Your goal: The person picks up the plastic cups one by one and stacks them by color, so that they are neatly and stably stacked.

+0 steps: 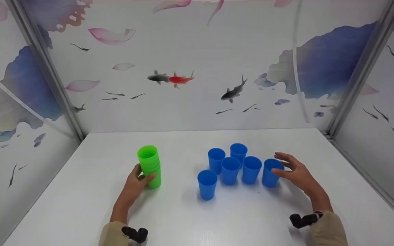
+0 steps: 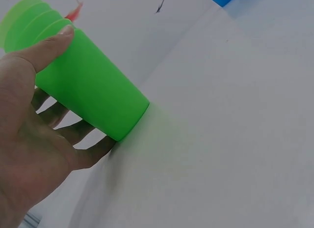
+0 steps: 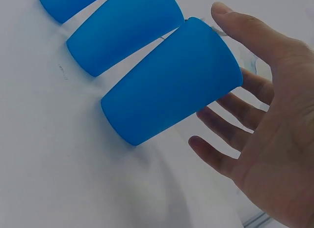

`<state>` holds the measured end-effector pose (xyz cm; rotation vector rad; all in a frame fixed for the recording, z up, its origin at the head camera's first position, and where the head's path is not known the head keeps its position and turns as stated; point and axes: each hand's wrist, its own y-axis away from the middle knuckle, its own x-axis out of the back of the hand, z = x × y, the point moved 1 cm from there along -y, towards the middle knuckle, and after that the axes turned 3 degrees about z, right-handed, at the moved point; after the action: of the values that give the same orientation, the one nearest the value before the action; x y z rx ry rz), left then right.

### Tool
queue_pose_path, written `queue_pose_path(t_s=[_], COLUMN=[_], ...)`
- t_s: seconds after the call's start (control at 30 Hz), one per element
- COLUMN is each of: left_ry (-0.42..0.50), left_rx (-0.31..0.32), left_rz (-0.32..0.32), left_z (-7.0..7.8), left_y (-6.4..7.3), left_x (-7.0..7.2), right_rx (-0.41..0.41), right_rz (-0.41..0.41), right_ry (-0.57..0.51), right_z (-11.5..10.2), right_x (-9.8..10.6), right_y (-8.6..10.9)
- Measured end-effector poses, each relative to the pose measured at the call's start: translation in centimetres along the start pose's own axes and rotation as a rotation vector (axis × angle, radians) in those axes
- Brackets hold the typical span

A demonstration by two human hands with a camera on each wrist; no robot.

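A stack of green cups [image 1: 154, 179], one nested in another, stands upright on the left of the table. My left hand [image 1: 133, 186] grips it, thumb [image 2: 51, 48] across the near side and fingers behind. At the right end of a group of blue cups, my right hand [image 1: 299, 174] is beside the rightmost blue cup [image 1: 271, 176]. In the right wrist view, thumb and fingers spread around the upper part of that blue cup [image 3: 171, 80], the thumb held off its wall near the rim. All the blue cups stand upright, mouths up.
Several more blue cups stand close together in the middle: one at the front left [image 1: 207, 186], others behind it, including a cup at the back [image 1: 238, 150]. The white table [image 1: 190, 222] meets a printed back wall [image 1: 197, 112] and side panels.
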<state>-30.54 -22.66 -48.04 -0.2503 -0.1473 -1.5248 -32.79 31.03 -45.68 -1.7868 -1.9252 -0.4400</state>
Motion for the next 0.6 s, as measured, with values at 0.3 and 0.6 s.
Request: queue_pose_path(t_s=[0.3,0.6], left_ry=[0.015,0.022], left_rx=[-0.006,-0.013], left_rz=[0.005,0.011], left_z=[0.18,0.13], left_y=[0.11,0.27], left_x=[-0.1,0.38], right_rx=[-0.033,-0.021], right_rz=[-0.016,-0.028], right_ry=[-0.024,-0.003], right_z=[0.35,0.29], right_x=[0.06,0.03], right_y=[-0.1,-0.15])
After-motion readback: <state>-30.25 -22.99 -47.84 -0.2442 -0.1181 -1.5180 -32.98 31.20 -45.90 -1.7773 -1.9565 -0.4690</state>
